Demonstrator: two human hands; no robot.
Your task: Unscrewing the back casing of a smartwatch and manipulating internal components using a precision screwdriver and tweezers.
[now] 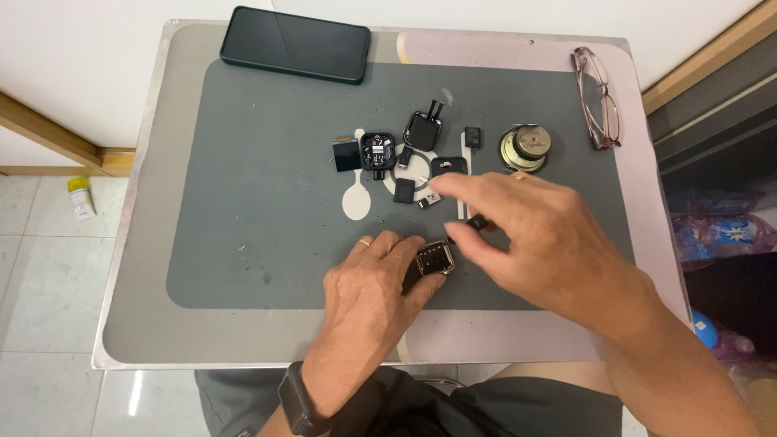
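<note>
My left hand (368, 287) rests on the grey mat (259, 210) and grips a small square metal watch case (435, 258) between thumb and fingers. My right hand (534, 239) hovers just right of it, pinching a small black part (477, 222) between thumb and middle finger, with the index finger stretched out leftward over the mat. Beyond the hands lie several small dismantled pieces: a dark square screen (347, 154), a black module with circuitry (377, 150), a black square frame (422, 129) and other little black bits (404, 190).
A dark phone (295, 44) lies at the far left of the small table (133, 243). A round metal speaker part (524, 147) and folded glasses (599, 97) sit at the far right. Tiled floor lies to the left, cluttered bags to the right.
</note>
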